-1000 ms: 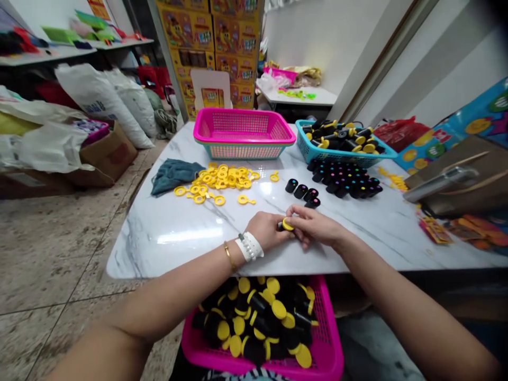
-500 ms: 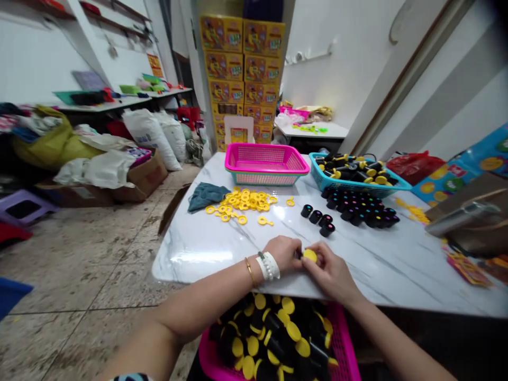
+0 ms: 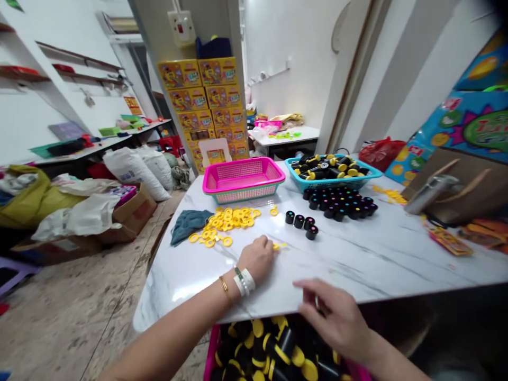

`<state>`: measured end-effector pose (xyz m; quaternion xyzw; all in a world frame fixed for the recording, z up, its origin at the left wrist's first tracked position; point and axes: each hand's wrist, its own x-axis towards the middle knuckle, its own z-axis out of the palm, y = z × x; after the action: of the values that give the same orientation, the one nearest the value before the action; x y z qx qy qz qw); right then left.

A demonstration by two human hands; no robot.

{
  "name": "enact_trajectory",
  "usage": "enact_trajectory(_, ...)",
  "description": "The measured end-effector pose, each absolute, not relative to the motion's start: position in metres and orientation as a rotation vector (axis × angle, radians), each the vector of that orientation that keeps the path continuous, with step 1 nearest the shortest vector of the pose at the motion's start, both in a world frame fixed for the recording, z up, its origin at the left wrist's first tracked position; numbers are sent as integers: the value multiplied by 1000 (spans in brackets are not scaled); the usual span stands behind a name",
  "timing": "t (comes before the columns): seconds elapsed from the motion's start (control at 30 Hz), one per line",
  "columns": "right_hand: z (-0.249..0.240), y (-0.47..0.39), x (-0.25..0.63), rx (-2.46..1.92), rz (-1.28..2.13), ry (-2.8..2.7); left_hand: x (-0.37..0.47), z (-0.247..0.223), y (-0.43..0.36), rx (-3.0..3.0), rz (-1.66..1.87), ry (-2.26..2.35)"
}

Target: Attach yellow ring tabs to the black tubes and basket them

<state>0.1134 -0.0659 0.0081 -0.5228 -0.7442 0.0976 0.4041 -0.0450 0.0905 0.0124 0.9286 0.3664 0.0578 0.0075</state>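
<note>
My left hand (image 3: 257, 260) is low over the white marbled table (image 3: 234, 275), its fingers closed at a yellow ring with a tab (image 3: 279, 246) that pokes out on their right. The fingertips are partly hidden behind the hand. My right hand (image 3: 335, 315) hovers over the table's front edge, thumb and fingers apart, with nothing between them. Below it, a pink basket (image 3: 212, 352) holds many black cylinders with yellow caps (image 3: 286, 344). A pile of yellow rings (image 3: 234, 218) lies beyond my left hand, beside a dark teal cloth (image 3: 188, 225).
Several black caps with coloured dots (image 3: 299, 221) stand mid-table, near a larger black group (image 3: 341, 203). Behind are a stacked pink basket (image 3: 244, 177) and a filled blue basket (image 3: 337, 184). A brown paper bag (image 3: 456, 185) and a metal flask (image 3: 431, 194) stand right.
My hands have parted; the yellow-capped piece has left my right hand, which moved down toward the basket. My left hand has moved left to the single yellow ring. The view has shifted right.
</note>
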Motion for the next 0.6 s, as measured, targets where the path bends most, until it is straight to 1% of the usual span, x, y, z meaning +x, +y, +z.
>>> enact_trajectory(0.07, 12, -39, 127, -1442, 14, -1768, -31, 14, 83, 2957, 204, 957)
enact_trajectory(0.13, 9, -13, 142, -1585, -118, -1745, -22, 17, 85, 2929, 234, 798)
enact_trajectory(0.23, -3, 10, 156, -1662, -65, -1805, -11, 23, 107, 2742, 316, 730)
enact_trajectory(0.37, -6, 4, 160, -1536, 90, -1928, 10, 22, 149, 2486, 520, 920)
enact_trajectory(0.47, -1, -16, 155, -1539, 66, -2058, 30, 16, 169, 2396, 606, 956)
enact_trajectory(0.6, -6, -49, 147, -1579, -19, -2130, 48, 10, 181, 2381, 600, 924)
